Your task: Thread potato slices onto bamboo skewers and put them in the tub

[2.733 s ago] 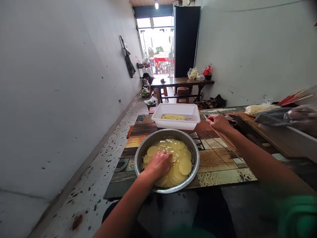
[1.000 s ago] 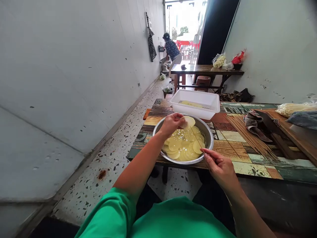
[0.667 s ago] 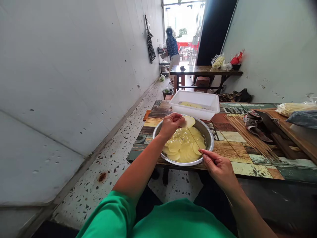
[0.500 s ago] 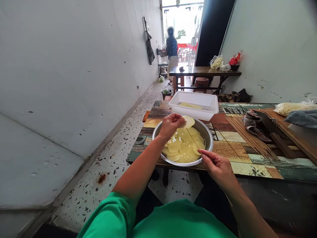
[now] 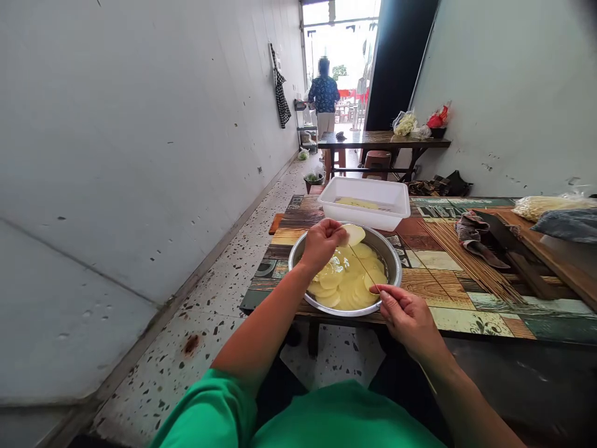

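Note:
A thin, pale yellow potato slice (image 5: 354, 234) is pinched between the thumb and fingers of my left hand (image 5: 323, 241), above the far side of a metal bowl. My right hand (image 5: 405, 314) grips a thin wooden skewer (image 5: 362, 266), whose tip reaches up to the slice; the other end shows behind my right wrist. Whether the tip has gone through the slice I cannot tell. Under both hands, the round metal bowl (image 5: 394, 285) holds many wet potato slices (image 5: 345, 277) in liquid.
Behind the bowl stands a white plastic tub (image 5: 396, 219) with slices inside. To the right lie a bundle of skewers (image 5: 471, 261), a crumpled glove or cloth (image 5: 472, 230), a wooden board (image 5: 555, 255) and bagged food (image 5: 553, 204). A person (image 5: 324, 93) stands near the doorway beyond another table (image 5: 382, 140).
My hands hold nearly the same pose, with the slice a little lower in view. The person at the back has turned toward the doorway. The camera has tilted slightly.

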`<action>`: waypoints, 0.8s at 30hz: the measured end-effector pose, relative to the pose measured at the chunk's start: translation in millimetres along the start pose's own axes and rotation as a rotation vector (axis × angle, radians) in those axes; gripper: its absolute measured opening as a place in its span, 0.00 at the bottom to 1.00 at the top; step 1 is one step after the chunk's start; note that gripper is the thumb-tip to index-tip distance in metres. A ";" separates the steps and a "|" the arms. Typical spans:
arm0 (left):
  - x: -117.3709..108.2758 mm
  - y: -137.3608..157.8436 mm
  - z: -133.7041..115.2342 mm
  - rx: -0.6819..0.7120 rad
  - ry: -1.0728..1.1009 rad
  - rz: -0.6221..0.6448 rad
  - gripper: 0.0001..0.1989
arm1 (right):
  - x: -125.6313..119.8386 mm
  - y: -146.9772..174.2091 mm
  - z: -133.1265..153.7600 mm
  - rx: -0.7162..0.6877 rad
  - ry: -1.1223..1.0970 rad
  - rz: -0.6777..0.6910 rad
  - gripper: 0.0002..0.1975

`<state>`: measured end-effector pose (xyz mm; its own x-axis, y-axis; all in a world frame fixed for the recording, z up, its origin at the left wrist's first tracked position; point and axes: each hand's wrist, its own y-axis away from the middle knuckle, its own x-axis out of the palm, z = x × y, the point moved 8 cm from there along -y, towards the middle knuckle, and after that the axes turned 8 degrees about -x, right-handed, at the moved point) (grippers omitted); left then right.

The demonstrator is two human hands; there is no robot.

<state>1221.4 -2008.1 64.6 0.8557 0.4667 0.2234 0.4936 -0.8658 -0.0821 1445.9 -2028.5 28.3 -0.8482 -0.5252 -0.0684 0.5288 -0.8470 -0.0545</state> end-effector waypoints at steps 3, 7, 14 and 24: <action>-0.9 3.9 -3.1 0.014 -0.014 -0.036 0.11 | 10.4 2.9 0.8 0.102 -0.141 0.018 0.29; -1.5 9.7 -8.4 0.052 -0.014 -0.098 0.08 | 23.0 5.8 6.1 0.176 -0.292 0.024 0.28; -0.2 22.4 -18.1 0.113 -0.225 -0.214 0.05 | 32.5 5.9 9.6 0.169 -0.356 -0.015 0.28; 6.6 23.9 -17.9 0.126 -0.182 -0.147 0.07 | 20.7 6.1 -2.7 0.064 -0.271 -0.026 0.26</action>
<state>1236.1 -2028.9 81.5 0.7818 0.6203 0.0642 0.6201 -0.7626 -0.1842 1431.7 -2044.3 23.8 -0.8432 -0.4984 0.2016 0.5108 -0.8597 0.0109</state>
